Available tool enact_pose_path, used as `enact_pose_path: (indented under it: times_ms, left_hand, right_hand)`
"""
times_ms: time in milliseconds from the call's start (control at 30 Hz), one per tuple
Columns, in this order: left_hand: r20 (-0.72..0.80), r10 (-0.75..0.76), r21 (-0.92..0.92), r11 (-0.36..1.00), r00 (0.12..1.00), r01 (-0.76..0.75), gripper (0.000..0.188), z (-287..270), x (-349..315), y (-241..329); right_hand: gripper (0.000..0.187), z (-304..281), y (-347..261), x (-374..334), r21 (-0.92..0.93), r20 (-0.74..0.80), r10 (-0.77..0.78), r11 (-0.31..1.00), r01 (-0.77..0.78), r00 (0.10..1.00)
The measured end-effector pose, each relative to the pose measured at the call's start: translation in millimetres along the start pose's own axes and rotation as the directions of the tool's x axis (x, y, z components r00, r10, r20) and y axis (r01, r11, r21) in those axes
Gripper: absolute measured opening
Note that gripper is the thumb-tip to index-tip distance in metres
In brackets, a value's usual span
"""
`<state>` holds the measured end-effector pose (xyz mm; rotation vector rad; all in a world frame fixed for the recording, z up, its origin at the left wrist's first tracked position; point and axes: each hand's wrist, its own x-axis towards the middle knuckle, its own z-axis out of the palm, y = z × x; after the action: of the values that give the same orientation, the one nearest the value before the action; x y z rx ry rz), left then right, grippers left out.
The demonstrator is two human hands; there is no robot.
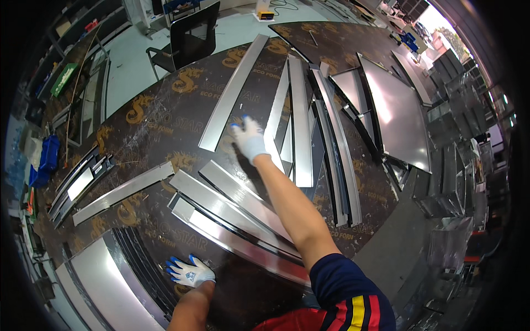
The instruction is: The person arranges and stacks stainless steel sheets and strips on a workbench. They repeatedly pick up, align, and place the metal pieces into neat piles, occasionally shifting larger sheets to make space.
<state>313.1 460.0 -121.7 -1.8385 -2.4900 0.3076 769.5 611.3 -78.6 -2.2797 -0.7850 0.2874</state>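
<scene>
Workshop bench (165, 127), dark brown printed board, is carrying many long brushed-metal strips and sheets, with a black chair (187, 38) standing past its far edge. Right hand (249, 139), in a white glove with blue fingertips, is reaching well out across the middle of the bench, fingers spread and flat, hovering at or touching the near end of a long metal strip (234, 91); contact is hard to tell, and it is gripping nothing. That strip is lying with its long axis running away from the person, tilting up toward the far right edge, so it is extending straight on from the outstretched arm. Left hand (189, 272), same glove, is resting open and palm down at the near edge, well apart from the strip, just beside a stack of angled strips (232, 212). Right hand is clearly the nearer one. More upright strips (301, 121) are lying just right of the right hand.
</scene>
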Motion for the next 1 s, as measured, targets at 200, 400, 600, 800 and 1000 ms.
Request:
enact_pose_path:
  times_ms: [200, 400, 600, 800, 1000]
  left_hand:
    - [-0.037, 0.033, -0.015, 0.999, 0.999, -0.034, 0.083, 9, 0, -6]
    - [-0.023, 0.015, -0.012, 1.000, 1.000, -0.016, 0.082, 5, 1, -3]
    - [-0.064, 0.044, -0.016, 0.999, 0.997, -0.045, 0.081, 7, -1, -6]
    - [-0.099, 0.026, 0.063, 0.998, 0.995, -0.019, 0.080, 21, 1, -4]
    - [-0.127, 0.037, 0.085, 0.996, 0.991, -0.027, 0.080, 26, 1, -7]
  right_hand:
    - [0.110, -115, 103, -23, -0.540, -0.216, 0.304, 0.755, -0.373, 0.928]
    - [0.096, -152, 140, -65, -0.346, -0.242, 0.258, 0.878, -0.331, 0.935]
    - [0.092, -202, 165, -250, -0.258, -0.090, -0.148, 0.959, 0.121, 0.985]
    - [0.097, -255, 161, -414, -0.189, 0.200, -0.260, 0.936, 0.298, 0.945]
    - [0.090, -284, 197, -398, -0.351, 0.082, -0.214, 0.908, 0.229, 0.973]
